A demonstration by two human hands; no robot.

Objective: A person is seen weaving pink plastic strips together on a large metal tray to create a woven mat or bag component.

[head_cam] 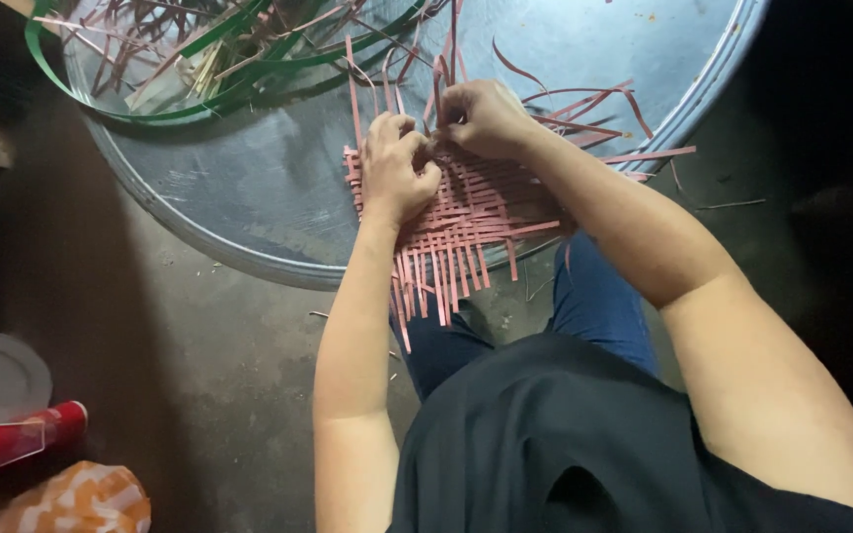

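Your left hand [397, 168] presses curled on the woven pink mat [466, 222], fingers pinching a strip at its far edge. The mat lies on the near rim of the big round metal tray [249, 197], partly over your knees. Your right hand [481, 118], just beside, is closed on an upright pink strip [438, 94]. Judged step: threading a weft strip through. Next move likely needs a firm hold-down while sliding it. Both forearms reach forward, wrists bent down.
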